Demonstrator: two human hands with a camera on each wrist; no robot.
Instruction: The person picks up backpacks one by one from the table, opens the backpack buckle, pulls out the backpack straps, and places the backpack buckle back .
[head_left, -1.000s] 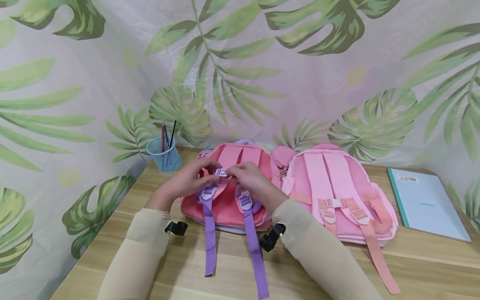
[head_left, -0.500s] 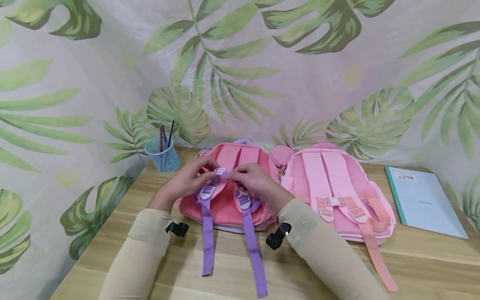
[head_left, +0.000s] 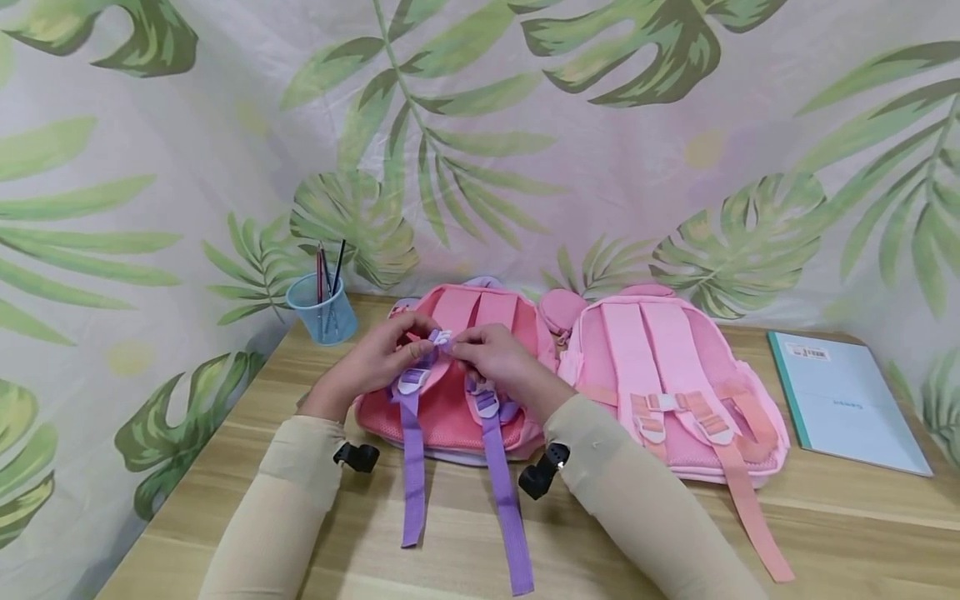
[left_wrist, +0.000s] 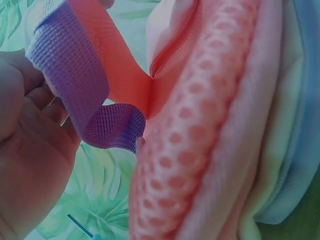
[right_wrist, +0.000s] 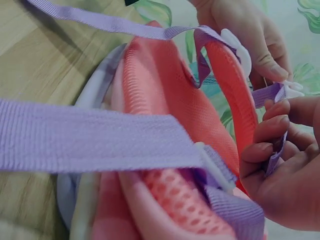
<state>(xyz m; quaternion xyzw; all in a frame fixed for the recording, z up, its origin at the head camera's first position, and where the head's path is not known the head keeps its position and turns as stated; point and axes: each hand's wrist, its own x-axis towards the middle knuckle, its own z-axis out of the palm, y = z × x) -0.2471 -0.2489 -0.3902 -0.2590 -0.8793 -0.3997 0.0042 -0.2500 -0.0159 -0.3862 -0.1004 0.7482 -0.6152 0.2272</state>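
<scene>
A coral-red backpack [head_left: 457, 421] lies with its shoulder straps facing up, and purple webbing tails [head_left: 506, 508] run down from white adjusters onto the table. Over its left shoulder strap, my left hand [head_left: 382, 354] pinches purple webbing beside a small white buckle [head_left: 442, 337]. My right hand [head_left: 495, 358] meets it from the right. In the right wrist view the right fingers [right_wrist: 270, 125] are curled round a short purple webbing end [right_wrist: 276, 157], with the thumb and index finger right at the white buckle [right_wrist: 294, 90]. The left wrist view shows a loop of purple webbing [left_wrist: 75, 65] by the left palm.
A pink backpack [head_left: 622, 350] with orange webbing lies close on the right, its chest buckle [head_left: 666, 403] fastened. Farther right is a light-blue notebook [head_left: 847, 400]. A blue mesh pen cup [head_left: 322, 312] with several pencils stands at the back left, before a leaf-patterned cloth.
My right hand shifted slightly right with the purple webbing, then came back left to the buckle. The buckle has turned and tilted between the fingers; my left hand stays nearly in place.
</scene>
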